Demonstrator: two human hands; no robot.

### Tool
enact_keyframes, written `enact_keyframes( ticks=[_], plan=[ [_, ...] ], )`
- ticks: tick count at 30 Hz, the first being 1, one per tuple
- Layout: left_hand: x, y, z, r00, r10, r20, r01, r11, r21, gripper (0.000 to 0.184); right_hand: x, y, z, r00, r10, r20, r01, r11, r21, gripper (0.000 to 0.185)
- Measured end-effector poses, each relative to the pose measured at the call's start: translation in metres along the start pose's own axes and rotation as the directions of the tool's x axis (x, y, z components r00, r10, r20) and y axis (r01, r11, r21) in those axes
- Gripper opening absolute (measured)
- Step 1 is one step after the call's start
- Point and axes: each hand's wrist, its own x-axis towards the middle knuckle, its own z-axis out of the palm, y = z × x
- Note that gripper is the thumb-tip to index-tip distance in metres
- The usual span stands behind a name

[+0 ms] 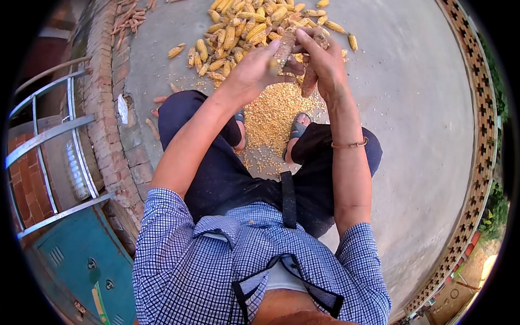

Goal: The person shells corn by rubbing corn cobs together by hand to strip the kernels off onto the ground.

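My left hand (253, 71) is closed around a mostly stripped corn cob (285, 47), which tilts upward and has a few yellow kernels left at its lower end. Close beside it, my right hand (329, 60) grips a bare reddish corn cob (310, 81) that points down below the fingers. The two hands nearly meet, and some fingertips are hidden behind the cobs. Beneath them, a heap of loose corn kernels (271, 116) lies on the ground between my feet. Just beyond is a pile of yellow ears of corn (238, 32).
Stripped cobs (128, 19) lie by the brick edging (97, 108) at the upper left. A metal ladder-like frame (73, 127) and a teal metal panel (81, 265) stand on the left. Grey concrete (417, 141) extends right to a perforated brick border (483, 124).
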Motion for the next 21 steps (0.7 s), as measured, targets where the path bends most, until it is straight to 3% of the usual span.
enact_keyframes(
  ticks=[4, 9, 13, 21],
  plan=[
    [0.002, 0.004, -0.01, 0.989, -0.061, 0.137, 0.065, 0.998, -0.022, 0.036, 0.004, 0.009, -0.006, 0.997, 0.006, 0.081, -0.015, 0.994, 0.109, 0.033],
    [-0.003, 0.012, -0.005, 0.999, -0.024, 0.046, 0.022, 0.999, 0.039, 0.035, 0.005, 0.011, -0.009, 0.999, -0.003, -0.033, 0.008, 0.988, 0.152, 0.03],
    [-0.006, 0.015, -0.006, 0.998, 0.041, -0.051, -0.04, 0.999, 0.022, 0.033, -0.001, 0.001, -0.011, 1.0, 0.021, -0.004, -0.02, 0.984, 0.176, 0.031],
    [-0.005, 0.02, -0.012, 0.979, 0.196, -0.064, -0.195, 0.981, 0.011, 0.022, -0.004, -0.003, -0.013, 0.998, -0.019, 0.057, -0.001, 0.942, 0.336, 0.031]
  ],
)
